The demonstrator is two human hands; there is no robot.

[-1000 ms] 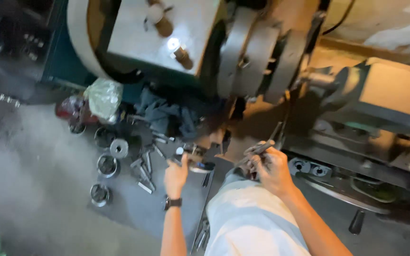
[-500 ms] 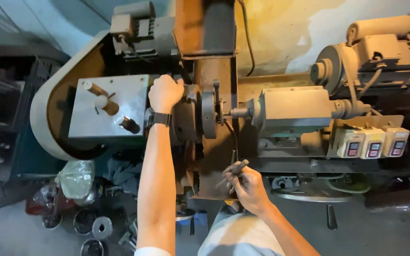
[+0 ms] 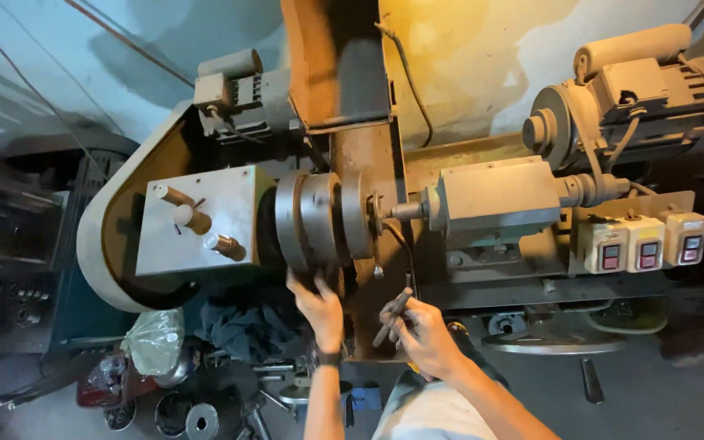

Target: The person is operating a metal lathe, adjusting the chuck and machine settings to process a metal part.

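My left hand reaches up to the underside of the round metal chuck of a lathe-like machine, fingers spread against its lower rim. A dark watch sits on that wrist. My right hand is below the spindle, closed around a slim dark metal tool that points up toward the chuck. A short shaft joins the chuck to the grey tailstock block on the right.
A grey gearbox with handles stands left of the chuck. At right are a motor and three switch boxes. Metal rings and parts, a plastic bag and a dark cloth lie on the floor.
My left hand dropped from the top of the chuck to its underside. The view moved closer and higher on the machine. My right hand kept the tool and rose slightly.
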